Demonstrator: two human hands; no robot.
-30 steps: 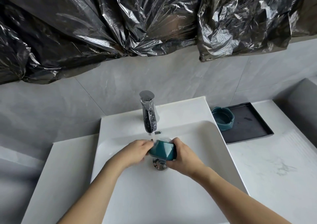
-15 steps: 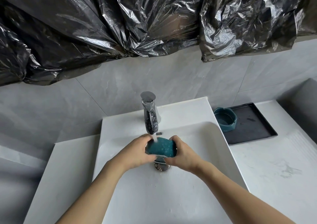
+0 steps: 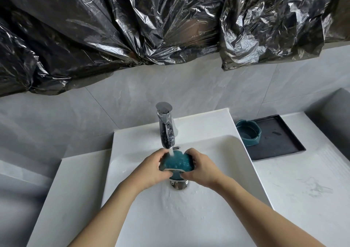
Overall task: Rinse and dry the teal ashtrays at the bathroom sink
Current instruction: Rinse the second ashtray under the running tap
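A teal ashtray (image 3: 177, 162) is held under the running chrome faucet (image 3: 166, 131), over the drain of the white sink (image 3: 217, 171). Water streams onto its teal surface and beads there. My left hand (image 3: 152, 169) grips its left side and my right hand (image 3: 201, 168) grips its right side, fingers curled round the rim. A second teal ashtray (image 3: 248, 132) sits upright at the left end of a black tray (image 3: 280, 140) on the counter to the right.
The chrome drain (image 3: 179, 184) shows just below my hands. White marble counter (image 3: 303, 190) runs on the right, a lower ledge on the left. Crumpled black plastic sheeting (image 3: 151, 29) covers the wall above the grey tiles.
Both hands have turned the ashtray under the stream, so a broad teal face now points up at me and catches the water.
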